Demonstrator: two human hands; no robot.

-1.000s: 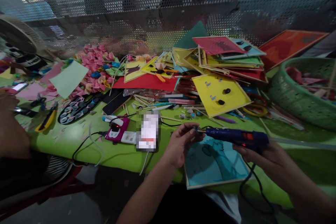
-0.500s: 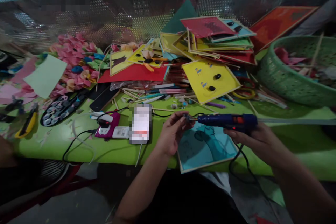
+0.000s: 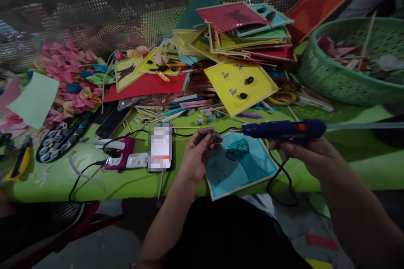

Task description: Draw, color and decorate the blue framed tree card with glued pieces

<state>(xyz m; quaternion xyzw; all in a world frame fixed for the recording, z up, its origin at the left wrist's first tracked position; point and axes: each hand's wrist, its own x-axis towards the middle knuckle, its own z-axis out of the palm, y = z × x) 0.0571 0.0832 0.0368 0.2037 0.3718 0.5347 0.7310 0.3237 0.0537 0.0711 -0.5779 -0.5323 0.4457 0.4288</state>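
Note:
My right hand grips a blue hot glue gun with a red switch, its nozzle pointing left and a clear glue stick jutting out behind. My left hand pinches a small dark round piece between thumb and fingers, a short gap from the nozzle. Both hover over a light-blue framed picture with a darker blue figure, lying at the near edge of the green table. The gun's black cord loops down off the table.
A phone and a magenta power bank with cables lie left of my hand. A yellow framed picture, a stack of coloured frames, pens, sticks and pink paper flowers crowd the back. A green basket stands right.
The glue gun's nozzle has drawn away to the right from the piece in my left hand. The view has tilted down and shifted, so the table contents sit higher in frame.

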